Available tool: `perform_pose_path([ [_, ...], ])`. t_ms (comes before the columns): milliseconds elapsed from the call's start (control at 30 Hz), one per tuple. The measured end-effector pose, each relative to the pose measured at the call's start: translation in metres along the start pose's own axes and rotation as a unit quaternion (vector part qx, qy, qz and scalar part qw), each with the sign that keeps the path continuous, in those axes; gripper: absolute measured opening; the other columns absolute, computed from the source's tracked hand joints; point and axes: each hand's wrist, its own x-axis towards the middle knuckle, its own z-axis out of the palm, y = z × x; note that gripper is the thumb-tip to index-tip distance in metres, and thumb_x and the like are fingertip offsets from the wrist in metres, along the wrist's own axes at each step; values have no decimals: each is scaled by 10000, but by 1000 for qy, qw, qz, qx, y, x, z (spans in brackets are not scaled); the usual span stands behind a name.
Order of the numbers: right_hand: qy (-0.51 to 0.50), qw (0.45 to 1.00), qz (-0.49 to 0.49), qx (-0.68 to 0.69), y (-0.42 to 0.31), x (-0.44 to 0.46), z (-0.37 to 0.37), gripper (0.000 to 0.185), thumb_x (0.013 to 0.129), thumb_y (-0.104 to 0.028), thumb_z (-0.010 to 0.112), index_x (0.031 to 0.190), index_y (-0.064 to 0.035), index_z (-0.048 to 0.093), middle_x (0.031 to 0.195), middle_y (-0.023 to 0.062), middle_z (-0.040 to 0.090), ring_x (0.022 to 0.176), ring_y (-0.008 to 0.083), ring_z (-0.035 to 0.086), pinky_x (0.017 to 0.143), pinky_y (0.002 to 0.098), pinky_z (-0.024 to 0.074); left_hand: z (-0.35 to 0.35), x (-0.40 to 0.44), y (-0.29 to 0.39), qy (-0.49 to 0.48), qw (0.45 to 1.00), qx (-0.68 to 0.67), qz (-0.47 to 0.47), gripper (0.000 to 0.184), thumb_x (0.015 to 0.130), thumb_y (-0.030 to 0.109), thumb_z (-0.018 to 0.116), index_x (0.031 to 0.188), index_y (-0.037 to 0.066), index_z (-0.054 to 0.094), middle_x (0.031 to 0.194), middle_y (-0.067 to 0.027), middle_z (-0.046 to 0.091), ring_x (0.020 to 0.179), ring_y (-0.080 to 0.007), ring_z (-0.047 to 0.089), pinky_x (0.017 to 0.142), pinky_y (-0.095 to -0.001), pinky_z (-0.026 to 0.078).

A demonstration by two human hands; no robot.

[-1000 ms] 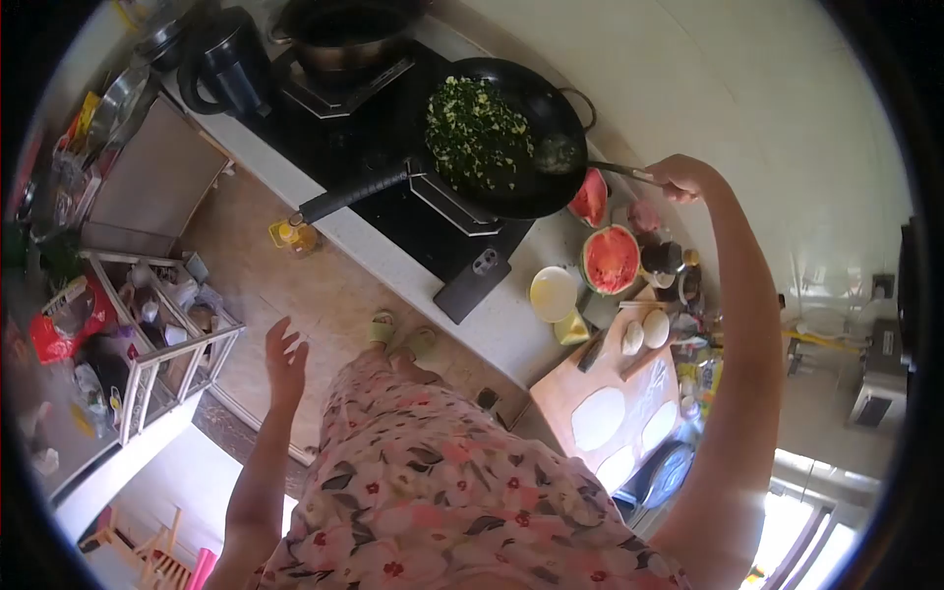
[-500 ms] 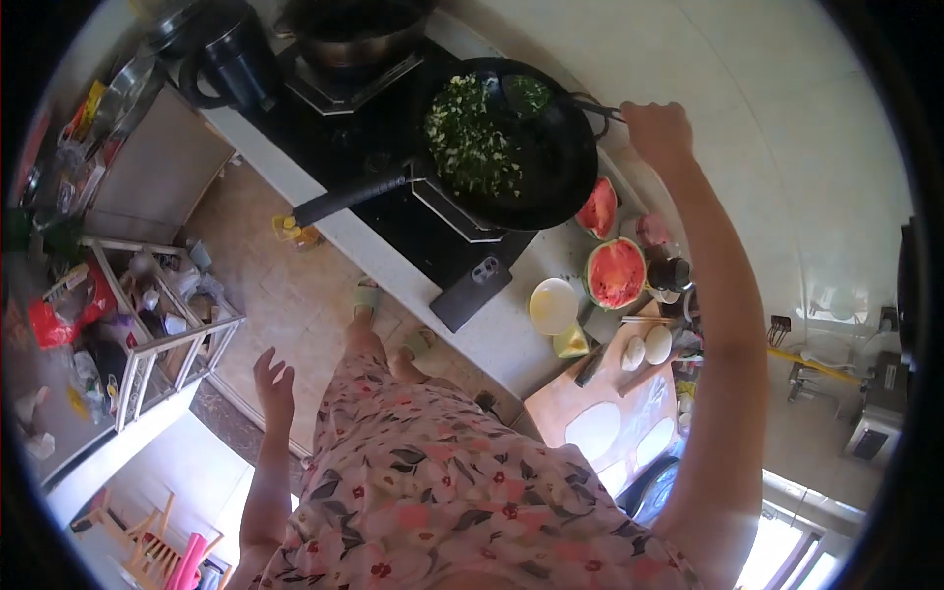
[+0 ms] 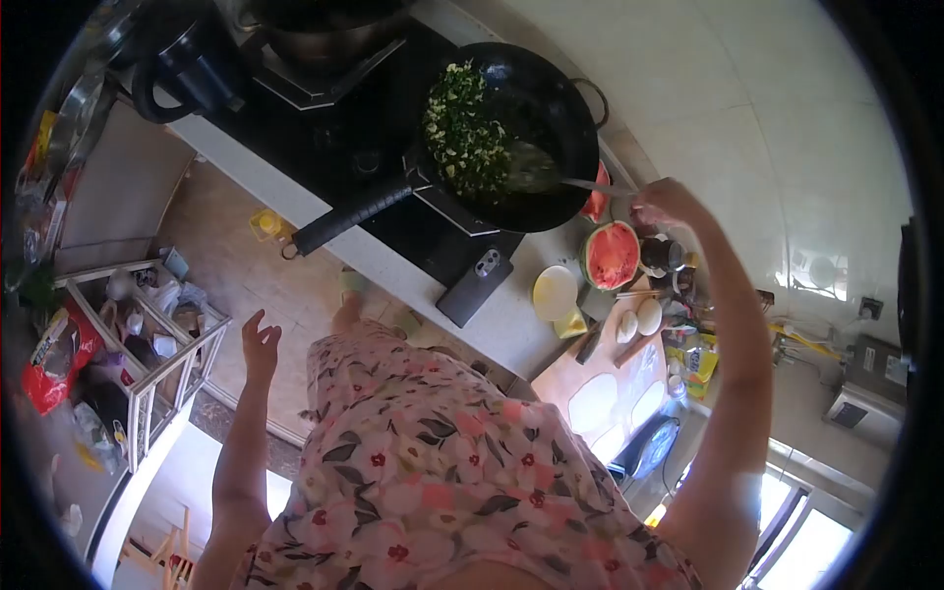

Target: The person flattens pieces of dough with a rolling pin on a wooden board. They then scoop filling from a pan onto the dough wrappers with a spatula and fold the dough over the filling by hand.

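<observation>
My right hand [image 3: 665,204] is closed round the handle of a metal spatula [image 3: 590,184], whose blade rests among the food at the right of the black wok [image 3: 551,93]. Chopped greens with pale yellow bits [image 3: 462,133] cover the wok's left side. The wok sits on the stove [image 3: 369,147], its long dark handle [image 3: 359,213] pointing toward the lower left. My left hand [image 3: 261,344] hangs over the floor, fingers apart, holding nothing.
Right of the stove are a phone [image 3: 475,287], a pale bowl [image 3: 556,293], cut watermelon [image 3: 611,256] and a board [image 3: 560,379] with flat dough rounds. A second pan [image 3: 329,39] and a black kettle [image 3: 187,64] stand at the upper left. A shelf rack [image 3: 147,369] is at left.
The spatula blade has moved lower in the wok, and my right hand has come down after rising. My left hand has shifted slightly left. The whole view has shifted a little.
</observation>
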Motion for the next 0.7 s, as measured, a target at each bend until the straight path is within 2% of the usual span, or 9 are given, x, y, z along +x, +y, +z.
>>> perform_pose_path([
  [67, 116, 959, -223, -130, -14, 14, 48, 188, 817, -93, 608, 970, -98, 717, 904, 89, 698, 810, 213, 663, 729, 379, 522, -5, 11, -5, -5, 999, 36, -16, 524, 845, 103, 694, 1328, 42, 499, 1304, -135, 463, 1012, -226, 611, 856, -319, 520],
  [133, 240, 911, -309, -132, -23, 47, 105, 171, 837, -87, 594, 962, -83, 711, 858, 103, 695, 804, 230, 666, 725, 384, 510, -7, 21, -6, -7, 997, 75, -20, 516, 845, 120, 692, 1322, 40, 513, 1283, -140, 503, 1009, -225, 620, 877, -323, 505],
  [167, 266, 921, -282, -35, -24, 64, 128, 161, 848, -98, 597, 964, -91, 709, 818, 114, 691, 798, 251, 672, 722, 391, 506, -7, 25, -4, -8, 995, 97, -17, 507, 847, 125, 687, 1318, 38, 520, 1269, -144, 529, 1011, -226, 623, 889, -324, 496],
  [200, 216, 962, -142, 84, -44, 59, 130, 188, 861, -141, 587, 1004, -110, 705, 864, 115, 694, 839, 272, 670, 756, 398, 506, -8, 31, 0, -9, 993, 121, -12, 498, 849, 130, 682, 1313, 35, 527, 1254, -149, 555, 1013, -227, 627, 901, -324, 486],
  [233, 159, 966, 1, 202, -72, 45, 124, 217, 874, -184, 578, 1044, -130, 701, 909, 116, 698, 880, 294, 668, 790, 405, 506, -9, 36, 10, -32, 994, 106, -13, 488, 852, 132, 675, 1308, 30, 532, 1242, -155, 573, 1028, -227, 624, 911, -324, 478],
  [267, 96, 933, 144, 315, -96, 30, 118, 248, 887, -227, 568, 1084, -150, 697, 955, 117, 701, 922, 315, 665, 824, 411, 506, -10, 41, 23, -56, 994, 93, -13, 479, 854, 134, 667, 1302, 24, 536, 1230, -162, 590, 1044, -228, 620, 921, -324, 470],
  [367, 270, 933, 154, 180, -137, -20, 114, 275, 918, -342, 522, 1057, -194, 708, 918, 130, 703, 920, 333, 663, 807, 444, 498, -13, 65, 39, -116, 991, 67, -11, 459, 865, 152, 647, 1284, -5, 543, 1227, -177, 609, 1099, -232, 603, 946, -326, 457],
  [567, 294, 917, 210, 170, -148, -54, 128, 308, 911, -390, 513, 1006, -183, 720, 932, 157, 693, 925, 348, 657, 799, 462, 489, -8, 109, 42, -196, 978, 61, -40, 419, 856, 109, 656, 1245, -20, 566, 1142, -145, 650, 1071, -198, 609, 934, -309, 463],
  [700, 288, 892, 205, 282, -132, -53, 154, 328, 892, -408, 540, 1040, -175, 718, 938, 156, 696, 932, 341, 658, 811, 452, 490, -1, 131, 56, -221, 973, 73, 3, 338, 863, 133, 660, 1168, -4, 608, 1037, -106, 677, 972, -169, 631, 898, -302, 468],
])
